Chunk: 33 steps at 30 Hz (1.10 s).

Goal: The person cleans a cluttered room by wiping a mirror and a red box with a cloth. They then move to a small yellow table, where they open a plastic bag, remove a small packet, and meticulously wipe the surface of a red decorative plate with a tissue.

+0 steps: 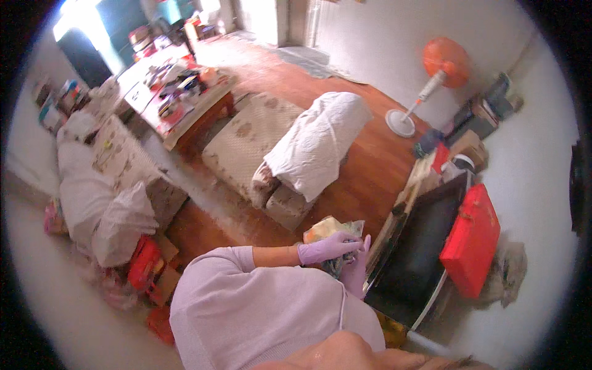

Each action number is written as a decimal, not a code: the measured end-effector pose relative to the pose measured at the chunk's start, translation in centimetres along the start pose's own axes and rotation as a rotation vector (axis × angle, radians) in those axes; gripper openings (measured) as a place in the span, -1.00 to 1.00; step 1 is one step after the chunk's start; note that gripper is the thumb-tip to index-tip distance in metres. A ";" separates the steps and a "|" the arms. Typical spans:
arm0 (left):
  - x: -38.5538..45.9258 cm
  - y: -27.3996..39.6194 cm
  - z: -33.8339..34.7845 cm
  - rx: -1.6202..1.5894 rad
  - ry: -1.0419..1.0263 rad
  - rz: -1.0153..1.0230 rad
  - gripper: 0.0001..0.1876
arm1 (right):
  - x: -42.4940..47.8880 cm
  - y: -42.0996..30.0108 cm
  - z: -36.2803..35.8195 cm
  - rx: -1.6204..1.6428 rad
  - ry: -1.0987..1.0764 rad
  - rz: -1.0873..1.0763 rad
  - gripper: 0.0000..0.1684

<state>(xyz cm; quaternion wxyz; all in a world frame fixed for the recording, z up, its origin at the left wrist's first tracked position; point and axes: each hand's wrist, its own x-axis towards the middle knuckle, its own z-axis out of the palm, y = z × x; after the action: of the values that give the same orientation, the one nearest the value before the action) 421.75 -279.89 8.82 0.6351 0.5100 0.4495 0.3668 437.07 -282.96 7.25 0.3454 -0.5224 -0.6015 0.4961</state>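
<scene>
Low in front of my body, my left hand (330, 247), in a lilac glove, is closed on a crumpled plastic bag (344, 229). The bag is partly clear, with pale yellow, orange and dark patches. My right hand (355, 273), gloved the same way, is close against the left one beside the bag's lower part. One of its fingers points up. The left hand and the bag cover much of it, so its grip cannot be made out. The black top of a long cabinet or stand (416, 249) lies just right of my hands.
A bright red box (474, 240) leans by the black surface. Ahead are a seat under a white cover (319, 143), a patterned mat (249, 134) and a cluttered low table (199, 113). A draped sofa (83, 185) runs along the left. An orange-headed standing fan (432, 88) is near the wall.
</scene>
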 end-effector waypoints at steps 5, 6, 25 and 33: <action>-5.6 0.3 -2.7 -0.073 0.125 -0.062 -0.61 | 4.1 5.4 2.4 -0.744 -0.416 -0.385 -0.60; -7.4 -1.8 -3.6 -0.022 0.188 -0.018 -0.60 | 3.9 4.3 4.4 -0.753 -0.544 -0.408 -0.61; -32.7 -5.6 -33.6 -0.430 1.377 0.221 -0.67 | 21.7 -0.2 48.2 -0.218 -0.566 -0.496 -0.79; -41.1 -6.4 -44.4 -0.663 1.519 0.069 -0.66 | 34.3 2.8 56.3 0.371 -0.198 -0.017 -0.82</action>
<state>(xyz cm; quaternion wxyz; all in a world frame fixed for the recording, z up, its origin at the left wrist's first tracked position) 366.42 -305.14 7.29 0.2642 -0.0767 0.6089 0.7440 377.88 -263.06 -14.14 0.3789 -0.3933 -0.5352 0.6444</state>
